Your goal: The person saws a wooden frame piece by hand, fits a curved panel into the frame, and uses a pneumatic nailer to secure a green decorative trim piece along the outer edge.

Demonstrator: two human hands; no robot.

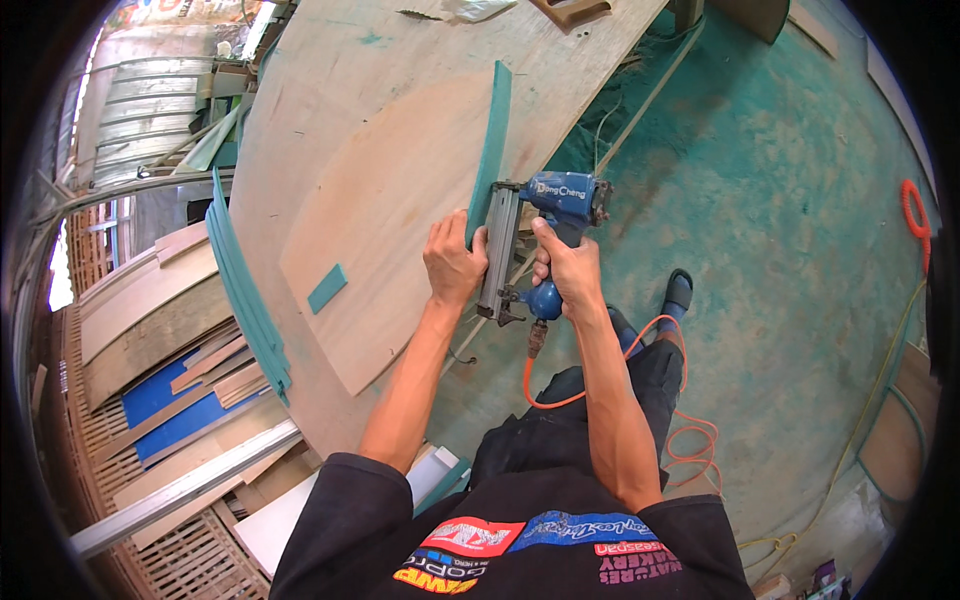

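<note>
My right hand (570, 262) is wrapped round the grip of a blue pneumatic nail gun (562, 195). Its long grey magazine (500, 245) lies against the near part of a narrow teal board (493, 140) on the worktable. With my left hand (456, 258) I grip the near end of that board, thumb toward the magazine. An orange air hose (530, 375) runs from the gun's base down past my legs. A short teal piece (327, 288) lies flat on the plywood panel (380, 180), left of my left hand.
A stack of long teal strips (240, 290) leans along the table's left edge. Beyond it, wooden boards (150, 310) and a blue sheet (185, 405) rest on slats. A brown piece (572, 12) sits at the table's far edge. Orange hose coils (692, 445) lie on the dusty green floor (780, 260).
</note>
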